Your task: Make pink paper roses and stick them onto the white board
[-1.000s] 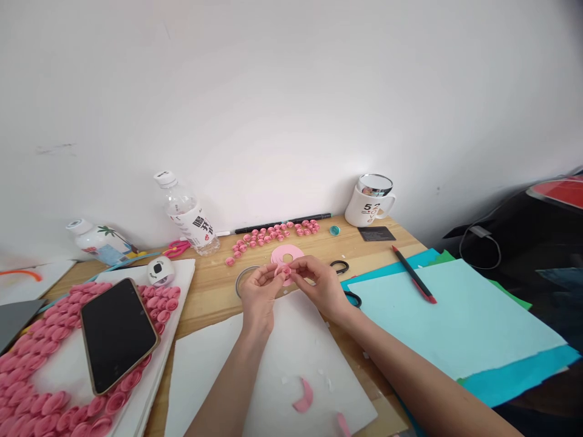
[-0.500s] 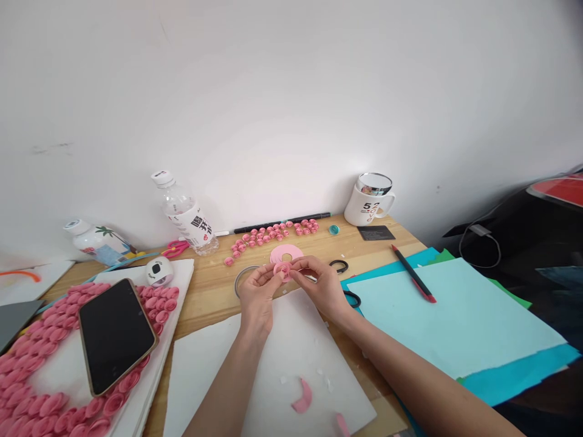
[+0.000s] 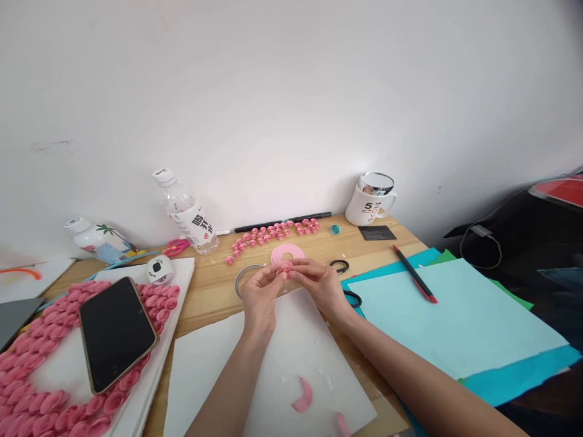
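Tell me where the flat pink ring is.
In the head view, the flat pink ring lies on the wooden table near the picture's middle, just beyond the left hand and right hand, in front of the small pink rolls.

The fingers (image 3: 265, 276) of the left hand (image 3: 259, 300) and right hand (image 3: 325, 291) cover much of the pink paper rosette (image 3: 285, 266) they pinch, its coil too small to follow, and hide the near edge of the pink paper ring (image 3: 283, 249) just beyond them. Right of the fingers, the scissors (image 3: 359, 300) show only black handle loops, the rest hidden, and farther beyond, the black card's (image 3: 377, 233) print is too small to read. Well left of them, a smartphone (image 3: 118, 334) covers some paper roses (image 3: 54, 332), others cut off by the picture's edge.
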`<state>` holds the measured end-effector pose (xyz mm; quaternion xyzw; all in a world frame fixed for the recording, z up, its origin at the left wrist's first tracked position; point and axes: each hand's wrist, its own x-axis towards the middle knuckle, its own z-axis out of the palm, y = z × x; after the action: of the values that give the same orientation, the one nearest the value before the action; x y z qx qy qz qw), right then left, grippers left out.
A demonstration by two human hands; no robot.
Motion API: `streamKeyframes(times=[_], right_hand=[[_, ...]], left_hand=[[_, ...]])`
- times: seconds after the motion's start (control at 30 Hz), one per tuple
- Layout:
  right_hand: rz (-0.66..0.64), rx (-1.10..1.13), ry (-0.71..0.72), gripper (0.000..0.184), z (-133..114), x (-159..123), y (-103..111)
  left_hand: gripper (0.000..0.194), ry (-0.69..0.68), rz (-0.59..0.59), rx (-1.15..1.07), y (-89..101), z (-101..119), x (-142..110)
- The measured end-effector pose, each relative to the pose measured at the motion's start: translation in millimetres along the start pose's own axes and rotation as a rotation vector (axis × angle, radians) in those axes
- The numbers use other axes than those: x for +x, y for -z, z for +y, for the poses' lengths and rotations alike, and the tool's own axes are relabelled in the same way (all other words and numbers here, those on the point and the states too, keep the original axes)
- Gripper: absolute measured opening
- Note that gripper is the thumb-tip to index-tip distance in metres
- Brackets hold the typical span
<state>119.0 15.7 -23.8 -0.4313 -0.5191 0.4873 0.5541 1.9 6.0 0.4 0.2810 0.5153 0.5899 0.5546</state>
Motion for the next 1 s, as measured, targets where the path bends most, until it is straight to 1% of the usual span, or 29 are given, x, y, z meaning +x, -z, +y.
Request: streamKeyframes(times=[0.13, 0.23, 0.3, 0.4, 0.57, 0.63, 0.7, 0.77, 0.8, 0.93, 1.0], right_hand=[[0.011, -0.014, 0.022, 0.014, 2.4, 0.3, 1.2], [0.024, -0.087, 0.061, 0.013, 3.0, 0.4, 2.8], [0.028, -0.156, 0.102, 0.011, 2.5, 0.3, 4.2], [0.027, -0.292, 0.211, 0.009, 0.1, 0.2, 6.1], [0.079, -0.523, 0.475, 0.011, -5.8, 0.4, 7.0], [0.094, -0.574, 0.562, 0.014, -6.3, 0.5, 6.8], [0.088, -0.579, 0.606, 0.017, -4.6, 0.6, 6.6], [0.067, -0.559, 0.597, 0.018, -1.6, 0.5, 6.3], [0.054, -0.538, 0.57, 0.018, 0.0, 0.3, 6.1], [0.003, -0.383, 0.4, 0.016, 3.2, -0.2, 5.8], [-0.006, -0.318, 0.344, 0.015, 2.8, 0.0, 5.8]], left_hand=[[0.023, -0.061, -0.038, 0.064, -0.1, -0.2, -2.0], [0.019, -0.124, -0.07, 0.124, 1.9, 0.2, -3.0], [0.017, -0.141, -0.074, 0.162, 3.4, 0.6, -3.1], [0.016, -0.143, -0.072, 0.187, 4.9, 1.2, -2.7], [0.02, -0.133, -0.109, 0.174, 5.1, 2.1, -2.4], [0.019, -0.134, -0.114, 0.176, 5.0, 2.9, -2.3], [0.017, -0.159, -0.111, 0.195, 5.1, 3.7, -1.7], [0.014, -0.206, -0.119, 0.221, 5.4, 4.2, -0.8], [0.013, -0.234, -0.125, 0.241, 5.7, 4.3, -0.3], [0.007, -0.35, -0.139, 0.343, 6.8, 4.3, 0.5], [0.006, -0.373, -0.141, 0.358, 6.8, 3.8, 0.1]])
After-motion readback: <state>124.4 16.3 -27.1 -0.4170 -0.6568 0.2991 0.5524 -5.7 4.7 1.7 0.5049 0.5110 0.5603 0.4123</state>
